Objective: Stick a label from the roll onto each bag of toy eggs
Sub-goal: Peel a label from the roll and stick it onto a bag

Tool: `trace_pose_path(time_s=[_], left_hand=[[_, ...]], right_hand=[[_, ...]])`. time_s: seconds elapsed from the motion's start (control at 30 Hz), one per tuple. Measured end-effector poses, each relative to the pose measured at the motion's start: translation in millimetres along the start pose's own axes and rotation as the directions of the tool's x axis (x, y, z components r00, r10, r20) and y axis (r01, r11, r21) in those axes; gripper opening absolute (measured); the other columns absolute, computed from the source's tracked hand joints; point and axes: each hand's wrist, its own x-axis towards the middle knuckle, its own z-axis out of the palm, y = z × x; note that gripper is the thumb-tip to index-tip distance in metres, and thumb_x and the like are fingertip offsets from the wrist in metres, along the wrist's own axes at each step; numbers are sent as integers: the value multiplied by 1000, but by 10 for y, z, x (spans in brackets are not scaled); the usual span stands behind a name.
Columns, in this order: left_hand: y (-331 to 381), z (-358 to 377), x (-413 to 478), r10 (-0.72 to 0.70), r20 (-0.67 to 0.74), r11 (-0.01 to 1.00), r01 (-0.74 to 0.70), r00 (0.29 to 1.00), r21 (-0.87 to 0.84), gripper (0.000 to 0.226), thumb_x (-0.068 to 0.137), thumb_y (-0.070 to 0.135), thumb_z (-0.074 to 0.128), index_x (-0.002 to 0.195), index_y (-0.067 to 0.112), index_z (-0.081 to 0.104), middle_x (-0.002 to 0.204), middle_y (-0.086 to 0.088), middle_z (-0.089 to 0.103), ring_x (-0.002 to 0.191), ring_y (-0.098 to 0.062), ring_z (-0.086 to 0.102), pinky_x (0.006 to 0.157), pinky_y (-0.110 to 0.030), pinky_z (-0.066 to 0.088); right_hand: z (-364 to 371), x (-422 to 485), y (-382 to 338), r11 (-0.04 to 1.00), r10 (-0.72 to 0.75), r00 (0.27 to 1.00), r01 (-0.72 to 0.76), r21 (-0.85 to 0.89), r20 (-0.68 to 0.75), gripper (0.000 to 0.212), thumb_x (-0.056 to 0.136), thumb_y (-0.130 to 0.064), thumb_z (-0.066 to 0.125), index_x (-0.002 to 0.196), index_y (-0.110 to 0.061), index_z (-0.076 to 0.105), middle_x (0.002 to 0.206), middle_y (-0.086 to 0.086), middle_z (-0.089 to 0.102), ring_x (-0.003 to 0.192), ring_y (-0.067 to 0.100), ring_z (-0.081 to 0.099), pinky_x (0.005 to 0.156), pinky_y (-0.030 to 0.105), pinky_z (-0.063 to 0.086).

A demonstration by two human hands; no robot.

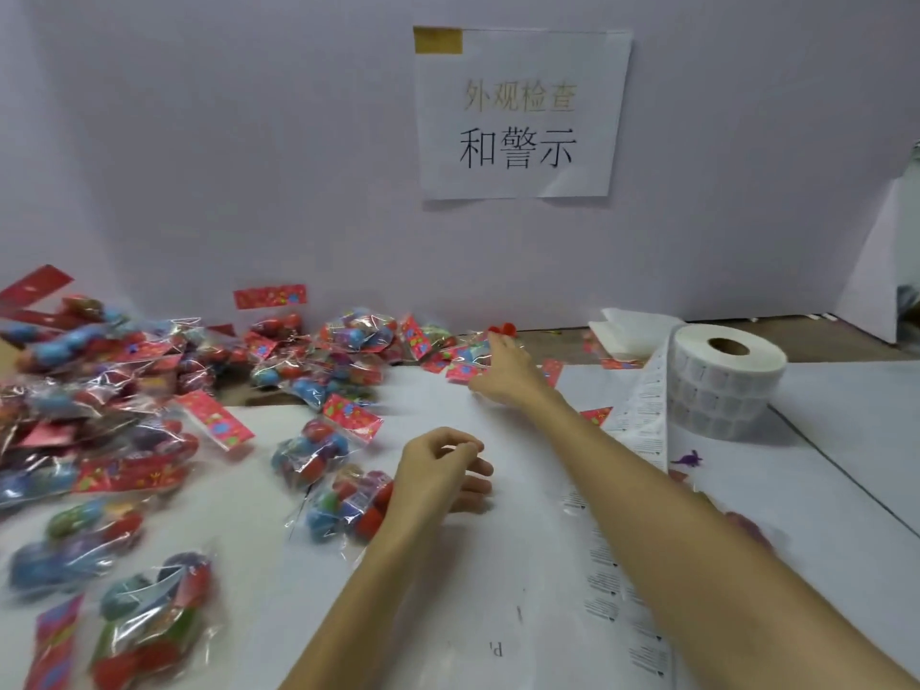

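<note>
Bags of toy eggs (308, 453), right hand (503, 368) touching one, left hand (440, 473) curled, grips unclear

Sign: I saw a white paper sheet (520, 117) with Chinese characters on the wall.
Tape: a yellowish strip (438, 40) covered its top-left corner.
Wall: a pale partition (249, 141) stood behind the table.
Toy: a small purple dinosaur (689, 459) lay on the white table covering (448, 565).
Folded paper: a white stack (632, 331) sat at the back.
</note>
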Motion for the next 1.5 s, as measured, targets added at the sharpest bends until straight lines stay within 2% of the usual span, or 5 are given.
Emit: trace_pose_path(time_s=[0.33, 0.77, 0.9, 1.13, 1.5], left_hand=[[-17, -21, 57, 22, -34, 998, -20, 999, 62, 11, 100, 5, 57, 101, 5, 68, 81, -15, 72, 61, -24, 68, 58, -36, 60], [60, -21, -23, 370, 157, 875, -400, 916, 271, 56, 74, 35, 72, 127, 28, 56, 125, 14, 62, 114, -6, 60, 95, -23, 44], [22, 17, -33, 446, 180, 851, -478, 877, 219, 6, 91, 17, 78, 88, 16, 73, 82, -4, 74, 75, -13, 71, 71, -22, 55], [26, 13, -69, 301, 1, 946, -299, 954, 125, 27, 92, 12, 72, 66, 17, 69, 72, -8, 70, 73, -19, 68, 64, -26, 57], [83, 107, -168, 226, -11, 971, -224, 974, 84, 31, 74, 50, 74, 64, 20, 72, 75, -9, 75, 72, -24, 73, 61, -32, 59]], right_hand=[[0, -116, 217, 984, -169, 975, 159, -75, -144, 16, 96, -6, 58, 110, -9, 65, 115, 5, 51, 100, 27, 57, 91, 44, 53], [-568, -1391, 351, 839, -182, 983, 171, 517, -30, 22, 94, -6, 61, 90, -20, 78, 77, -1, 74, 64, 9, 66, 60, 17, 47], [-563, -1546, 350, 753, -153, 986, 163, 638, -72, 20, 97, -9, 63, 88, -22, 74, 71, -7, 71, 62, 9, 64, 59, 25, 48], [-450, -1621, 294, 483, -31, 985, -134, 865, 169, 48, 78, -56, 71, 119, -30, 64, 97, 3, 73, 86, 17, 73, 74, 27, 55], [-410, -1683, 260, 533, -67, 992, -54, 844, 106, 14, 92, -27, 73, 104, -22, 76, 92, -2, 78, 89, 14, 75, 75, 30, 59]])
